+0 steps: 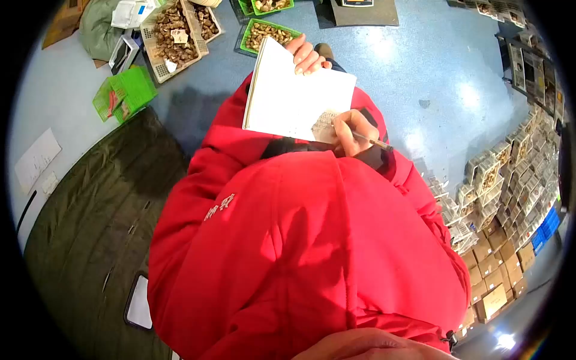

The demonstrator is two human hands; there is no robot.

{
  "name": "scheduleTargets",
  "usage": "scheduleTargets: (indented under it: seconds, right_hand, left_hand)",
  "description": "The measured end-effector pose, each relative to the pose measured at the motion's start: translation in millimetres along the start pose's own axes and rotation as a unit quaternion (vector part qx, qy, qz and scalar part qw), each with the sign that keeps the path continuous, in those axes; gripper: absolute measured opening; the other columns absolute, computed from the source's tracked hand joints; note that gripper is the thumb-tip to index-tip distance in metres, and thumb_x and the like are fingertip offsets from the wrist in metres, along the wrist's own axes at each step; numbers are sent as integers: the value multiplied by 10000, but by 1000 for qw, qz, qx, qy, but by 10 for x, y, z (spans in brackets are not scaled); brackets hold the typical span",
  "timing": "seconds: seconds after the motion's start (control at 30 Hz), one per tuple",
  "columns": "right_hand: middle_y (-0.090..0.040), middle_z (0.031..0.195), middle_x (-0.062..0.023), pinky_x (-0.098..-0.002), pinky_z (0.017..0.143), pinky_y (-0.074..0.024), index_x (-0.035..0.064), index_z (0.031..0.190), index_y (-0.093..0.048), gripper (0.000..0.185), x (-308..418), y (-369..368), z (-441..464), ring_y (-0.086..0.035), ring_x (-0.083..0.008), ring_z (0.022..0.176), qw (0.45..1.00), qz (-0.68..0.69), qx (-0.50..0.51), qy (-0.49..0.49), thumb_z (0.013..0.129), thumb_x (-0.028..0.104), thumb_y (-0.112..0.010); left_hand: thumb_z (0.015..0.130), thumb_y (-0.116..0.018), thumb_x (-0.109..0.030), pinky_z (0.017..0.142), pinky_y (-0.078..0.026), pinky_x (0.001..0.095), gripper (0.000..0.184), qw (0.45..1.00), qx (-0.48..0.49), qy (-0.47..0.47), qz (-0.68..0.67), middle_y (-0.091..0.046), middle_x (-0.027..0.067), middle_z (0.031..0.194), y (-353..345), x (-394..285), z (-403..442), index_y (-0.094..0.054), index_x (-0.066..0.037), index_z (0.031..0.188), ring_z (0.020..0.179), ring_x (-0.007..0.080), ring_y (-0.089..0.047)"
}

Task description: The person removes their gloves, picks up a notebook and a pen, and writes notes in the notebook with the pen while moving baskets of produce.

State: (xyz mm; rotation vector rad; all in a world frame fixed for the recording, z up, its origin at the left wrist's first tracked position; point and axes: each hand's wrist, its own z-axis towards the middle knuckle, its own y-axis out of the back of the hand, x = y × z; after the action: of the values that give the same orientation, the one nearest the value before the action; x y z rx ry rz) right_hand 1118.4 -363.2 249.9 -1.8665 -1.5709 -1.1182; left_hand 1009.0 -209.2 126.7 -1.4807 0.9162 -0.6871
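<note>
An open notebook (294,99) with white pages lies across my lap, tilted a little. My left hand (309,57) curls its fingers over the notebook's far edge and holds it from behind; the thumb is hidden. In my right hand (354,129) a thin pen (379,143) is pinched, its back end pointing right. That hand rests on the lower right of the page, beside a patch of small grey handwriting (324,124). The pen's tip is hidden by my fingers.
Crates of brown mushroom-like pieces (171,39) and a green basket (258,36) stand ahead on the blue floor. A green bin (124,94) sits left, near a dark quilted cover (102,228) and a phone (139,303). Stacked crates (486,177) and cardboard boxes (492,270) line the right.
</note>
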Motion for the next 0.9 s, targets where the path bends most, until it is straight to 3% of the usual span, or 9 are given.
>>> scheduleTargets:
  seconds: [0.07, 0.23, 0.37, 0.47, 0.53, 0.6, 0.77, 0.83, 0.9]
  right_hand:
    - [-568, 606, -25, -204, 432, -406, 18, 777, -564, 151, 45, 34, -8, -515, -71, 469, 1000, 15, 10, 0, 839, 156, -557]
    - [-579, 668, -19, -198, 480, -403, 26, 840, -575, 98, -39, 86, 123, -498, -47, 535, 994, 101, -5, 30, 854, 119, -550]
    - [-576, 668, -41, -241, 538, -443, 1, 1053, -539, 257, 132, 247, 677, -549, -96, 608, 958, -142, -30, 249, 889, 199, -525]
    - [-605, 711, -123, -323, 532, -462, 88, 1092, -525, 258, 407, 265, 1174, -605, -241, 608, 898, -310, -93, 299, 852, 176, -557]
    - [-619, 798, -172, -408, 547, -471, 175, 1130, -501, 311, 511, 175, 1485, -595, -368, 660, 837, -458, -140, 265, 829, 224, -567]
    - [-608, 754, -156, -416, 532, -485, 169, 1017, -499, 206, 493, 55, 1821, -613, -344, 634, 794, -556, -126, 211, 847, 283, -527]
    - [-545, 815, -127, -416, 540, -496, 125, 871, -500, 174, 378, -247, 2077, -619, -299, 677, 730, -632, 13, 260, 744, 216, -578]
    - [-539, 803, -114, -412, 554, -498, 122, 852, -513, 141, 324, -318, 2165, -620, -280, 685, 735, -616, 36, 281, 748, 205, -560]
    - [-570, 867, -117, -409, 604, -494, 138, 938, -537, 180, 297, -293, 2334, -620, -288, 718, 776, -556, 55, 292, 763, 179, -547]
  left_hand:
    - [968, -245, -304, 804, -330, 283, 457, 997, -71, -8, -23, -316, -47, 465, -108, 12, -43, -366, -178, 546, 496, 89, -320]
    - [973, -214, -298, 797, -331, 290, 439, 995, 90, -11, -50, -313, -45, 468, -20, 41, 48, -384, -165, 590, 499, 96, -323]
    - [981, -191, -325, 820, -358, 297, 430, 996, 86, 25, 11, -341, -40, 476, -100, 27, 69, -437, -142, 679, 529, 101, -359]
    - [980, -219, -344, 853, -376, 305, 398, 995, -30, 64, 68, -372, -33, 483, -377, 12, -16, -481, -107, 796, 576, 104, -411]
    - [971, -239, -377, 869, -371, 315, 424, 994, 99, 33, -1, -386, -18, 469, 36, 184, 89, -516, -63, 907, 591, 135, -445]
    - [965, -243, -393, 853, -378, 297, 470, 986, 168, 12, 9, -405, 2, 451, 119, 157, 191, -537, -27, 989, 516, 136, -427]
    - [933, -345, -444, 374, -329, 232, 431, 986, -118, 97, 64, -357, 4, 390, 93, -10, 50, -532, -84, 787, 343, 120, -365]
    - [929, -346, -456, 331, -254, 242, 456, 986, -107, 121, 51, -338, -1, 376, 75, -125, 83, -488, -99, 684, 311, 110, -286]
    - [955, -295, -407, 419, -329, 229, 455, 990, 33, 121, 63, -326, -10, 389, 171, -239, 177, -448, -104, 652, 344, 105, -283]
